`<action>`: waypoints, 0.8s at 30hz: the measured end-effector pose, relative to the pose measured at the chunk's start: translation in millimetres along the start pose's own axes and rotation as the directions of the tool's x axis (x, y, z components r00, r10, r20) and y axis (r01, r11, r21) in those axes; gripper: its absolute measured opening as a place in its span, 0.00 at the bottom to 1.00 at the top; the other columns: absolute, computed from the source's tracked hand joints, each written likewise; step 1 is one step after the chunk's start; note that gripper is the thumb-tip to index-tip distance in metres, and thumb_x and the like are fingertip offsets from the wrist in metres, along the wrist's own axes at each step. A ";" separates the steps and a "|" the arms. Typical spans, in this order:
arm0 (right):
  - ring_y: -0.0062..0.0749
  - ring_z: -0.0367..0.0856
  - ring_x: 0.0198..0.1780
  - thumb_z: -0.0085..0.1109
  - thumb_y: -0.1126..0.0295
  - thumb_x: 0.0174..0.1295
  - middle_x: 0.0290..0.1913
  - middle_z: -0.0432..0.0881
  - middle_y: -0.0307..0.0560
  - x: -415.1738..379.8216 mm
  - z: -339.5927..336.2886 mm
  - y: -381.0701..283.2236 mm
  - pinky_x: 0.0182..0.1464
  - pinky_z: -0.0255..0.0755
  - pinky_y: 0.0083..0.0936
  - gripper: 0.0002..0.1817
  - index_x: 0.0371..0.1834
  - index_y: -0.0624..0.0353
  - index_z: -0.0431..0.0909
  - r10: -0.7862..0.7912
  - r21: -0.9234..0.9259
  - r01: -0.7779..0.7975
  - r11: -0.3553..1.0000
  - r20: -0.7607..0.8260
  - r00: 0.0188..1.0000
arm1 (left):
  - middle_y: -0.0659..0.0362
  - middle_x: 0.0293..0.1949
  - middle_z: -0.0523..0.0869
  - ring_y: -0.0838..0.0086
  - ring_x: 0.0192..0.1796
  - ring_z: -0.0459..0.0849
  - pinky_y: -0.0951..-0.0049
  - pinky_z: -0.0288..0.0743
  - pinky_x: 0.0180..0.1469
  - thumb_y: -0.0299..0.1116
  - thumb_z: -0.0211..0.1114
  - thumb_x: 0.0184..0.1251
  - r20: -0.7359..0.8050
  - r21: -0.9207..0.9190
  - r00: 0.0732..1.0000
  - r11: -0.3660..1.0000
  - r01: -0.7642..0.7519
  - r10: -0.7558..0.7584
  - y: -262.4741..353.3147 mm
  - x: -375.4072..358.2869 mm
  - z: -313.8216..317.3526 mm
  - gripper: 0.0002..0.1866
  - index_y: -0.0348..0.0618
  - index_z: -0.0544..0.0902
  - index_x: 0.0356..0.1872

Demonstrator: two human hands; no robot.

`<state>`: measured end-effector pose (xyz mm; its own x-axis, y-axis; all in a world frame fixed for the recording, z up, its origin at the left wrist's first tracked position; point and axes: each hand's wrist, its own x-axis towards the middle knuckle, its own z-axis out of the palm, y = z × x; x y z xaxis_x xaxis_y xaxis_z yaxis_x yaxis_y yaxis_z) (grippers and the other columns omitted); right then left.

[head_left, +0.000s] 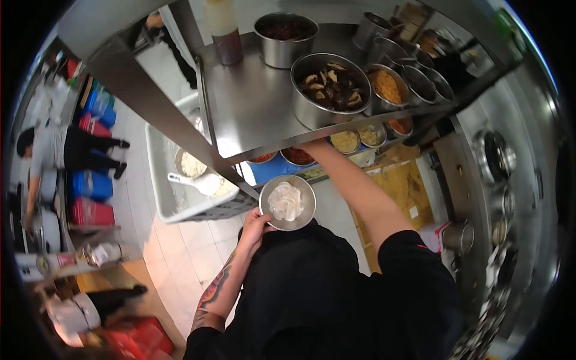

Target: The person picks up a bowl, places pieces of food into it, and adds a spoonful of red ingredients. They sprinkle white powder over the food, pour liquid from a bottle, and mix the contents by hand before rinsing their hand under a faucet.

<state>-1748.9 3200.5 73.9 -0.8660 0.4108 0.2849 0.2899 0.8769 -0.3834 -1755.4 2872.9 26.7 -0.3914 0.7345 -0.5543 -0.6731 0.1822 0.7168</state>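
My left hand (256,229) grips the rim of a metal bowl (309,211) in front of my body. Thin, whitish, translucent pieces (285,201) lie in the bowl. My right arm (360,189) stretches forward under the steel shelf (240,123), whose edge hides the fingers of my right hand (311,146). Closest to that hand is a container of dark red food (298,156). Beside it stand a bowl of chopped red pieces (262,158) and a bowl of yellowish shreds (345,141).
On the shelf stand a pot of dark mushroom slices (309,111), another pot (281,59) and a squeeze bottle (228,48). A slanting steel post (156,108) is left of my reach. A white tub (157,174) holds a white scoop (201,183). Other people are at left.
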 end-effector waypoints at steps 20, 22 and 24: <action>0.57 0.83 0.38 0.63 0.72 0.61 0.37 0.85 0.56 -95.5 -32.9 75.0 0.41 0.78 0.43 0.04 0.34 0.60 0.84 0.040 0.274 -0.019 0.962 -0.069 0.997 | 0.57 0.37 0.85 0.71 0.42 0.86 0.63 0.87 0.44 0.20 0.60 0.60 -0.258 -0.130 0.966 0.991 -0.030 -0.005 -38.4 20.7 65.9 0.05 0.40 0.79 0.37; 0.57 0.83 0.38 0.63 0.72 0.61 0.37 0.85 0.56 -102.3 -31.6 67.8 0.40 0.78 0.44 0.04 0.34 0.60 0.84 0.050 0.295 -0.033 0.955 -0.050 0.997 | 0.57 0.37 0.85 0.71 0.42 0.86 0.63 0.87 0.44 0.21 0.60 0.60 -0.258 -0.130 0.966 0.991 -0.024 -0.011 -37.3 22.0 65.0 0.05 0.41 0.79 0.36; 0.57 0.83 0.38 0.63 0.73 0.61 0.37 0.85 0.56 -103.9 -30.9 66.1 0.40 0.78 0.44 0.03 0.33 0.60 0.84 0.059 0.315 -0.046 0.948 -0.033 0.998 | 0.57 0.37 0.86 0.71 0.42 0.86 0.63 0.87 0.44 0.21 0.60 0.61 -0.257 -0.128 0.966 0.992 -0.020 -0.014 -35.7 23.0 64.9 0.05 0.41 0.79 0.36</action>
<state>-1627.2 3223.5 46.1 -0.8335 0.4699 0.2906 0.1863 0.7343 -0.6528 -1699.7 2925.7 15.8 -0.5302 0.5393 -0.6542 -0.7402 0.0820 0.6674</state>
